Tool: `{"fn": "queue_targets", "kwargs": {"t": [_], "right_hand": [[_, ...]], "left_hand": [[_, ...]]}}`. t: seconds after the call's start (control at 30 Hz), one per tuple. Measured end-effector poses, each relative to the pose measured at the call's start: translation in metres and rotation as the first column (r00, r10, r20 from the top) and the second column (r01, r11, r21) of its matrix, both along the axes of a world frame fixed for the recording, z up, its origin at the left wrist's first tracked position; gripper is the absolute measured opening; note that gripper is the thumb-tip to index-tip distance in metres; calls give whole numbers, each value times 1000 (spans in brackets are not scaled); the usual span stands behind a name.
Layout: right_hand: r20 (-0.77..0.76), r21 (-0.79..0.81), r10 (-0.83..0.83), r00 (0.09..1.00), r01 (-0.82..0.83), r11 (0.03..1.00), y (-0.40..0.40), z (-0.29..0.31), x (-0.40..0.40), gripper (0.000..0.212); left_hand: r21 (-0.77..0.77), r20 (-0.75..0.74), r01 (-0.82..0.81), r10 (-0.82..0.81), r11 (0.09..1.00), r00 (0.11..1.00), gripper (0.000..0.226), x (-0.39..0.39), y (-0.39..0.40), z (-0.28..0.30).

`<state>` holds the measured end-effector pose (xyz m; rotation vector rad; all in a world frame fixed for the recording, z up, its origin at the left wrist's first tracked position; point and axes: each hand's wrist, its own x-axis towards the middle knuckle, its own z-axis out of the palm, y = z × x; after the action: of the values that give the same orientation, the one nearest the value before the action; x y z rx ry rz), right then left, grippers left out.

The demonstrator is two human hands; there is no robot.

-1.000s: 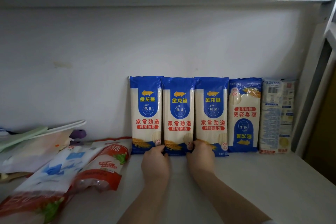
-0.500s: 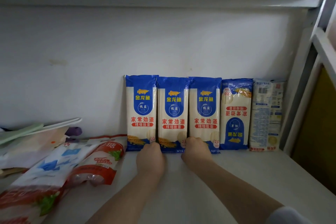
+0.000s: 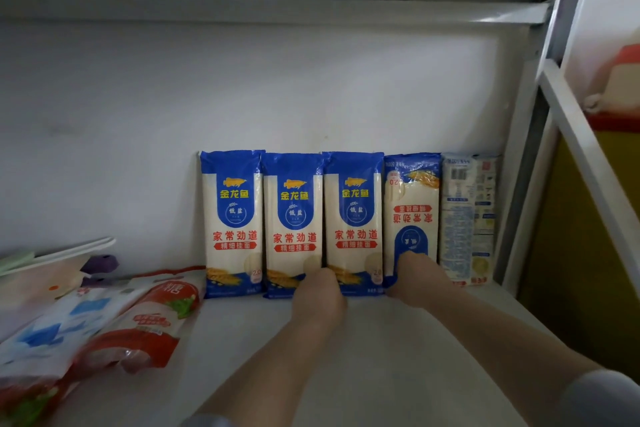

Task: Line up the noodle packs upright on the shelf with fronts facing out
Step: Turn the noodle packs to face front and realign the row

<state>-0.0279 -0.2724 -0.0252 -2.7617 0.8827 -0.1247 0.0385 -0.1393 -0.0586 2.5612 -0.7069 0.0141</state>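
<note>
My left hand point(image 3: 320, 288) touches the middle blue-and-white plastic noodle pack point(image 3: 293, 225); my right hand point(image 3: 414, 276) touches the upside-down blue-and-white noodle pack point(image 3: 412, 204), lower centre; I cannot tell either grip.

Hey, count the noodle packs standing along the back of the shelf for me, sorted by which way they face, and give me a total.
Front out, right way up: 3
Front out, upside down: 1
Back label out: 1
Total: 5 noodle packs
</note>
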Motion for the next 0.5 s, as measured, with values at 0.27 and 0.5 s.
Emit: {"fn": "queue_targets", "kwargs": {"t": [0.27,0.5], "right_hand": [[-109,-95,166,980,-177,980,5,-8,18,28],[18,93,37,999,-38,995,-7,-22,30,27]], "left_hand": [[91,117,-37,27,995,993,23,12,-18,1],[-80,65,-53,58,995,996,23,13,-16,-7]]}}
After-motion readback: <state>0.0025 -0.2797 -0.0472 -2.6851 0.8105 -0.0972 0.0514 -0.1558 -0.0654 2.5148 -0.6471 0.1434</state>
